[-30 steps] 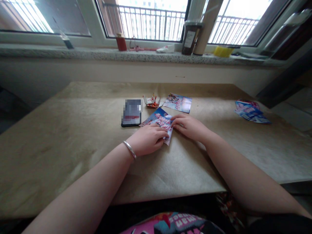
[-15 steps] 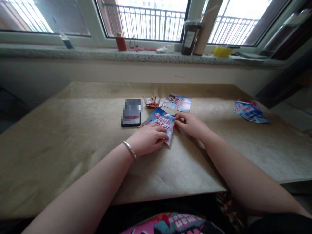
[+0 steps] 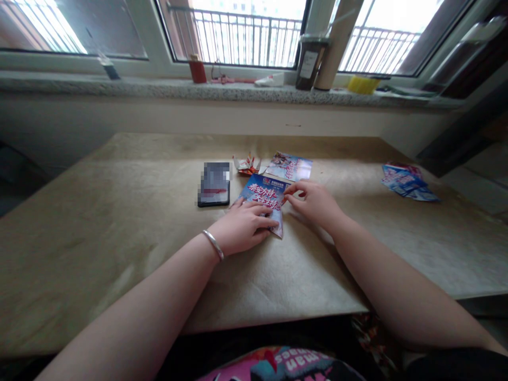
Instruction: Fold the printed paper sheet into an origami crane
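Observation:
A blue printed leaflet (image 3: 262, 191) with red-and-white lettering lies on the table in front of me. My left hand (image 3: 246, 225) rests flat across its lower left part, fingers stretched out and covering some of the print. At the leaflet's right edge, my right hand (image 3: 313, 202) has its thumb and index finger pinched together on the paper. Just behind lies a second printed leaflet (image 3: 291, 166), partly under the near one or touching it; I cannot tell which. A folded red-and-white paper piece (image 3: 248, 165) stands beside it.
A dark phone (image 3: 214, 185), partly blurred out, lies left of the leaflet. Several blue leaflets (image 3: 408, 182) are fanned at the table's right. Behind the table (image 3: 119, 211), the stone windowsill (image 3: 159, 90) carries a red container (image 3: 197, 70), a dark lidded tub (image 3: 310, 63) and a yellow object (image 3: 362, 84).
The near leaflet's upper right corner, earlier folded inward, now lies opened out, showing a logo and small print along its top. Both hands have barely shifted.

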Tool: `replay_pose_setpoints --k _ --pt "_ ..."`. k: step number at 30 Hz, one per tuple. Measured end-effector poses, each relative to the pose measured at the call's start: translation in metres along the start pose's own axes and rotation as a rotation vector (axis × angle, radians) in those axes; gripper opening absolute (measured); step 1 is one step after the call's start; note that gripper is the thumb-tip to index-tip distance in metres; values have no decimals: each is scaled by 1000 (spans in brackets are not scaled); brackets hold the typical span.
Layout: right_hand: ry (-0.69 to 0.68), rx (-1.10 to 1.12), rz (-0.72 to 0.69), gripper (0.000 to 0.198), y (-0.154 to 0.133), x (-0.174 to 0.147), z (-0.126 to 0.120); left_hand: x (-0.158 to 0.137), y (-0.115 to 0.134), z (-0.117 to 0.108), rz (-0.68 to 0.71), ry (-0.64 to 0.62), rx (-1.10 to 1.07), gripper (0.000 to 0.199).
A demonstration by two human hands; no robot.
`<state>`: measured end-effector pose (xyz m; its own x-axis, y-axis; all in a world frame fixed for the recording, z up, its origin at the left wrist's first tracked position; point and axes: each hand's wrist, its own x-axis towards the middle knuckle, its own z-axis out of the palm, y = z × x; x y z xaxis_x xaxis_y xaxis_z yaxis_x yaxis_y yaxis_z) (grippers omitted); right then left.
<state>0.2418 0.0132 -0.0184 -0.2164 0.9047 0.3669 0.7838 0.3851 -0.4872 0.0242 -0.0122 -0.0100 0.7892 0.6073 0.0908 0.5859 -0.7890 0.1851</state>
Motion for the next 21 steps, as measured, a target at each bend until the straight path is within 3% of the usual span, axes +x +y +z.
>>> replay_pose_setpoints --k 7,14,21 --pt "-14 -43 -63 11 -9 -3 -5 0 -1 -1 5 -11 -5 31" --pt "-37 -7 9 9 -13 -5 -6 1 -2 4 -25 0 -5 36" --pt "-33 8 88 32 -18 -8 -7 0 -2 6 -93 -19 15 45"
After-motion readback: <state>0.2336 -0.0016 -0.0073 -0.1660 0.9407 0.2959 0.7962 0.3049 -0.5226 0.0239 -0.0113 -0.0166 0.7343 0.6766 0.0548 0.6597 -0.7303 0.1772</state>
